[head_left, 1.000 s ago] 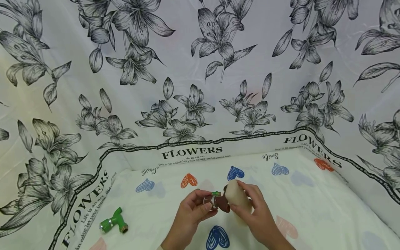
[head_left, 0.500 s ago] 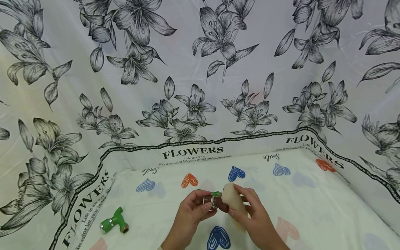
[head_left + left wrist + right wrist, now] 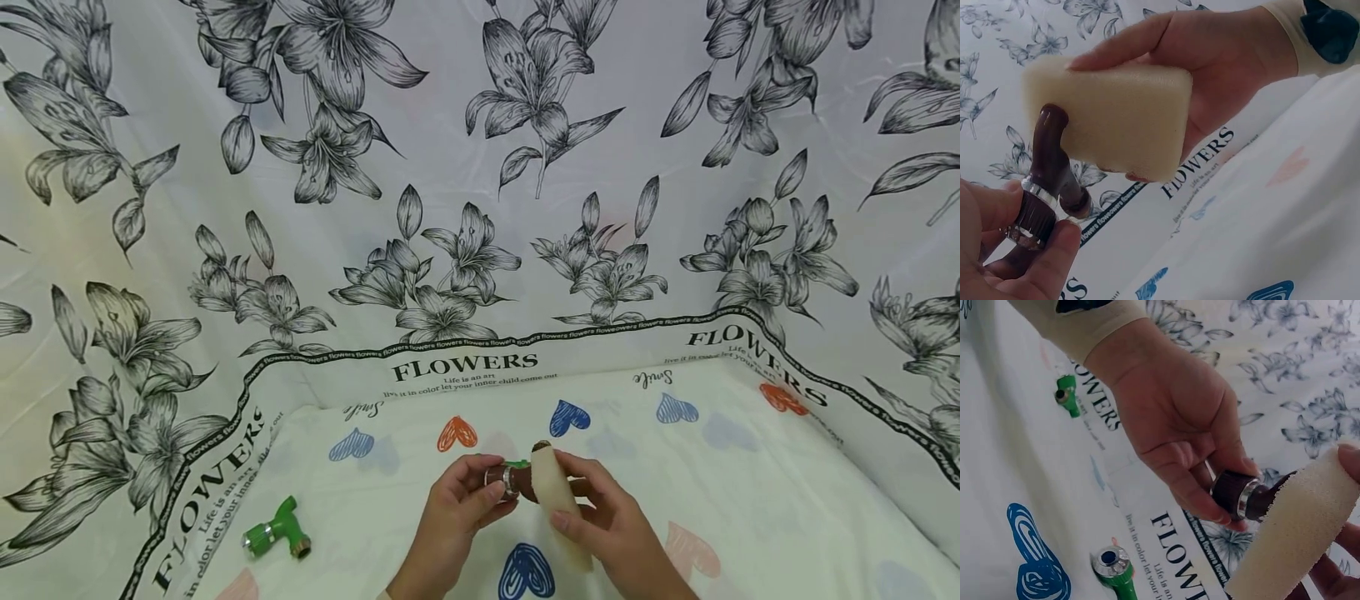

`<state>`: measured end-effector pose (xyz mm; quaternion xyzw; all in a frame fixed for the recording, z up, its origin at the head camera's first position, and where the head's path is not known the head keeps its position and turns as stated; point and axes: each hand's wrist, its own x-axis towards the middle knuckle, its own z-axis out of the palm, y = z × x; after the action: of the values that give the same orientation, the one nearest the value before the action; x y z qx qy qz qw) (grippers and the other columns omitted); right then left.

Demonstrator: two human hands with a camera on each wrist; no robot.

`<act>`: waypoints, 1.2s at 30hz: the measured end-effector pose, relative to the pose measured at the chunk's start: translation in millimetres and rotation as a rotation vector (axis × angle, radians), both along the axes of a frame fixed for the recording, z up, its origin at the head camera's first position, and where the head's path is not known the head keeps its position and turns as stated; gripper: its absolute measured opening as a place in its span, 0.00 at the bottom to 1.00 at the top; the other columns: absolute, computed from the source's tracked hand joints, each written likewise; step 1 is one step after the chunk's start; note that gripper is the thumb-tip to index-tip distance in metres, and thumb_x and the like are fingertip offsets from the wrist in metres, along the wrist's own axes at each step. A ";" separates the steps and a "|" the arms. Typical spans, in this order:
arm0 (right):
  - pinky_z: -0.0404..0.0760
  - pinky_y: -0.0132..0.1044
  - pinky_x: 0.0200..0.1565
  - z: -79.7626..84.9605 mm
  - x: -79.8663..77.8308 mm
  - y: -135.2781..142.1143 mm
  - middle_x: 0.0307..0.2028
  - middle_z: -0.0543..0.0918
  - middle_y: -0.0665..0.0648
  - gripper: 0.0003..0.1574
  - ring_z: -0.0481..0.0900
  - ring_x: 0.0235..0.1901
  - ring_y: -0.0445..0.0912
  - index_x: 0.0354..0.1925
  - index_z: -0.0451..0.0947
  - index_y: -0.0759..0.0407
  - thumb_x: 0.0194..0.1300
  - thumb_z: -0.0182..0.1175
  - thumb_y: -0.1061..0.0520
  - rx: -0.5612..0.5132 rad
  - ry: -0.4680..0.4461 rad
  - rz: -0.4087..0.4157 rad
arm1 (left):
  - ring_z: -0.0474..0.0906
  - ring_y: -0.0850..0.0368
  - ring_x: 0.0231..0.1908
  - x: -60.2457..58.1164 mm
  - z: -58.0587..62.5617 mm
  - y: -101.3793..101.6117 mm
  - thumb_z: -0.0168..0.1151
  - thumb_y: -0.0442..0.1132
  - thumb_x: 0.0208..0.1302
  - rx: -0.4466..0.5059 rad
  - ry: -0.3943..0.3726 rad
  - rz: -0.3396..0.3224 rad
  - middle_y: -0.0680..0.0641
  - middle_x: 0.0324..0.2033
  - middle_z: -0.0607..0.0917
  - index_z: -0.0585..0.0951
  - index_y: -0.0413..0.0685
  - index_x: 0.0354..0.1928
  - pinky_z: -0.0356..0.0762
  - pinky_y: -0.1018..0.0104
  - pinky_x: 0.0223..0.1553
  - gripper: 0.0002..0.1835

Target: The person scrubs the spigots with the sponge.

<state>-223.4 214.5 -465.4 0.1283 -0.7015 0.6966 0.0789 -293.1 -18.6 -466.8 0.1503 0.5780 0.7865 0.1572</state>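
Observation:
In the head view, my left hand (image 3: 465,512) grips a dark brownish-red tap (image 3: 522,482) by its ribbed, silver-ringed end. My right hand (image 3: 607,521) holds a cream sponge (image 3: 557,487) against the tap's other end, thumb on the near face and fingers behind. The left wrist view shows the tap's rounded tip (image 3: 1054,115) against the flat face of the sponge (image 3: 1116,119). Reddish-brown marks (image 3: 1135,176) show along the sponge's lower edge. From the right wrist, the sponge (image 3: 1304,525) hides much of the tap (image 3: 1235,494).
One green tap (image 3: 277,529) lies on the heart-print cloth (image 3: 360,517) at the left. Another green tap (image 3: 1116,572) lies beyond the hands, mostly hidden in the head view. Flower-print fabric (image 3: 450,167) rises at the back and sides.
My right hand has shifted the sponge along the tap and tilted it so that its narrow edge faces up. The left hand keeps its hold on the tap, nearly still.

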 end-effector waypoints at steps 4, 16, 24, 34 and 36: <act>0.83 0.38 0.59 1.0 1.6 0.4 0.68 0.73 0.62 0.38 0.77 0.59 0.60 0.79 0.71 0.50 0.77 0.68 0.64 0.009 0.047 0.055 | 0.87 0.44 0.54 -0.7 -0.8 1.0 0.68 0.32 0.77 -0.003 -0.010 0.028 0.36 0.54 0.85 0.76 0.32 0.66 0.86 0.49 0.57 0.21; 0.85 0.39 0.57 -4.2 -7.2 7.0 0.68 0.75 0.55 0.38 0.77 0.60 0.59 0.78 0.73 0.45 0.75 0.71 0.59 0.097 0.069 -0.063 | 0.86 0.45 0.54 5.4 2.6 1.3 0.68 0.31 0.77 0.018 -0.009 -0.002 0.37 0.55 0.85 0.75 0.33 0.65 0.85 0.48 0.58 0.20; 0.83 0.42 0.55 -14.1 -15.0 10.0 0.64 0.76 0.51 0.42 0.75 0.60 0.54 0.77 0.74 0.43 0.70 0.77 0.53 0.225 0.076 -0.205 | 0.86 0.47 0.55 8.6 3.8 1.2 0.67 0.31 0.78 0.026 0.006 -0.040 0.37 0.57 0.85 0.74 0.31 0.66 0.85 0.48 0.58 0.21; 0.83 0.41 0.57 -12.9 -14.4 8.6 0.65 0.75 0.52 0.41 0.76 0.61 0.55 0.77 0.74 0.45 0.71 0.77 0.51 0.201 0.015 -0.268 | 0.86 0.46 0.56 9.3 4.2 -0.1 0.68 0.32 0.77 0.012 0.031 -0.064 0.35 0.58 0.85 0.75 0.31 0.66 0.85 0.48 0.58 0.21; 0.84 0.40 0.56 -11.9 -12.5 6.7 0.65 0.75 0.52 0.41 0.76 0.61 0.56 0.77 0.74 0.43 0.71 0.77 0.50 0.179 0.011 -0.236 | 0.86 0.46 0.55 8.7 4.1 -0.1 0.68 0.32 0.77 0.011 0.036 -0.053 0.35 0.57 0.85 0.74 0.29 0.66 0.85 0.48 0.58 0.22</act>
<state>-235.9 221.2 -477.4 0.0551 -0.7706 0.6165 0.1523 -284.5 -18.7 -462.8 0.1808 0.5721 0.7825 0.1667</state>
